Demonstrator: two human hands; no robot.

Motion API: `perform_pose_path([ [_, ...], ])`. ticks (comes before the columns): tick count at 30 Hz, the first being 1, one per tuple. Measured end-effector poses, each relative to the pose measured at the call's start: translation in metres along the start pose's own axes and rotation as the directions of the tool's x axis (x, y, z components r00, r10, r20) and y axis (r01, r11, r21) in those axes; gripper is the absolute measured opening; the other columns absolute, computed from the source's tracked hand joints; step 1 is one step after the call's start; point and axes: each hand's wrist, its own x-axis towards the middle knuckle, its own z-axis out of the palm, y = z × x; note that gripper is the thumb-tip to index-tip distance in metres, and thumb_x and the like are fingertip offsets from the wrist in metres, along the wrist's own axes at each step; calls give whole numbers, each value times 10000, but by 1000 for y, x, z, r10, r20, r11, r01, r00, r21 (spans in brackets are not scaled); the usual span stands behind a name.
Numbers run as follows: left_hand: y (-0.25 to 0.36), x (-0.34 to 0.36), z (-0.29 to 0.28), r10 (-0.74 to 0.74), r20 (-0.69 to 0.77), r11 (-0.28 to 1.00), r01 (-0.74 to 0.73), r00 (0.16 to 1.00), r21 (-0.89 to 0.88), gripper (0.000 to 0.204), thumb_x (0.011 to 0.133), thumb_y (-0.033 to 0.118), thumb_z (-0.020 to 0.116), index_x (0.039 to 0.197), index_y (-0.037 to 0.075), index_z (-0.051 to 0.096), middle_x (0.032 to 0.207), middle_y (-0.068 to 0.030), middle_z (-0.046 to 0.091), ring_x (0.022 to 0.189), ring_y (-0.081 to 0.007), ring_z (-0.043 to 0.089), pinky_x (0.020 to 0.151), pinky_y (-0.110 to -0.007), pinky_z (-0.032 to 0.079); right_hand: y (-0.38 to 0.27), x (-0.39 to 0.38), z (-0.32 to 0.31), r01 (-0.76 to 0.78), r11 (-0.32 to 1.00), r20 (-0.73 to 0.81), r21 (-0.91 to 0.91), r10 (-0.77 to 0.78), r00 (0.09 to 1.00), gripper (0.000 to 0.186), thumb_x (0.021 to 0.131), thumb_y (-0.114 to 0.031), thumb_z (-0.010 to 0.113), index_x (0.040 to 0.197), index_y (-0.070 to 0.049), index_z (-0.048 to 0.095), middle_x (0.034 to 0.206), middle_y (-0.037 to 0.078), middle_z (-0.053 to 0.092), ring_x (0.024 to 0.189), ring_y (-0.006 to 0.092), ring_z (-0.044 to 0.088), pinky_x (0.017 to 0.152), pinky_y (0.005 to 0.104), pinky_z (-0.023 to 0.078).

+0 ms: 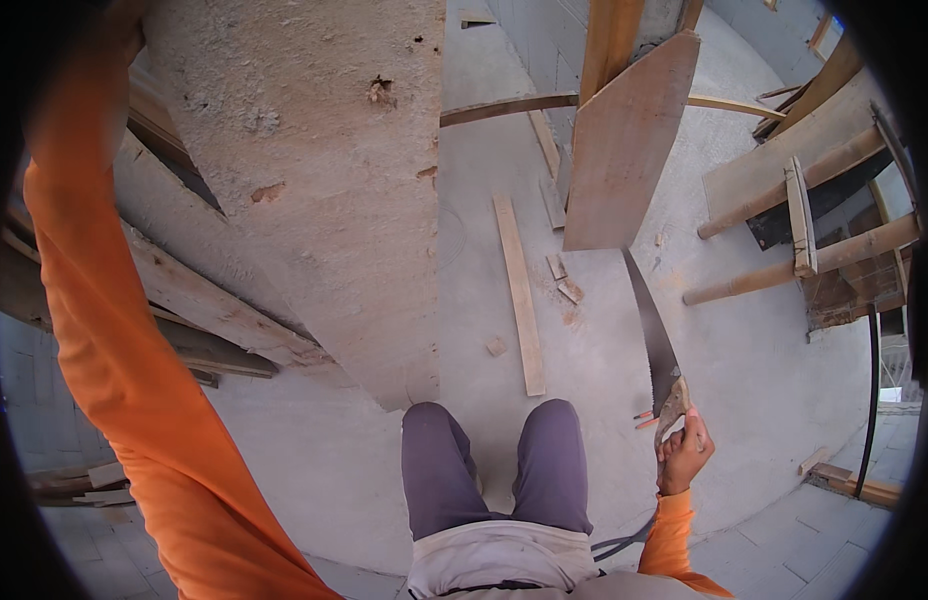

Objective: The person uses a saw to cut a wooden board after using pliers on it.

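Note:
My right hand [687, 452] is closed round the wooden handle of a handsaw [656, 325]. Its toothed blade points away from me, with the tip by the lower edge of an upright plywood piece [624, 160]. On the left, my orange-sleeved arm reaches far up beside a large, rough, plaster-stained board [314, 170]. My left hand [131, 28] is at the top of that board's left edge; its fingers are dark and mostly hidden, so its grip does not show.
A narrow wooden strip [521, 295] lies on the concrete floor [784, 390] ahead of my knees, with small offcuts [569, 290] beside it. Stacked planks [209, 290] lean at left. Round timber poles [834, 262] and boards stand at right. A black cable [871, 410] hangs there.

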Motion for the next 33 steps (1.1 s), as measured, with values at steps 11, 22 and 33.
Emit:
perform_pose_path([
  [11,-36,32,-56,-136,-451,987,81,882,-139,270,922,216,804,1110,34,733,1072,-35,733,929,-98,662,850,-254,510,-170,-93,10,-39,998,-22,-43,38,999,352,1061,-218,564,1279,45,647,498,-100,319,380,14,251,357,240,254],
  [22,-67,15,-74,-564,-321,804,418,761,-422,503,901,198,820,1278,-4,557,1197,-90,670,1086,-165,630,974,-302,495,-308,-161,81,454,886,193,-90,-431,881,406,1080,-172,477,1316,144,572,507,-60,338,409,29,271,378,239,258],
  [33,-55,17,-135,-443,-433,897,381,785,-226,459,1038,381,609,1337,74,445,1222,-84,552,1154,-197,553,1028,-331,447,-369,-231,246,776,619,509,117,-709,489,427,966,-163,613,1251,155,619,752,155,698,577,134,632,570,252,504],
])
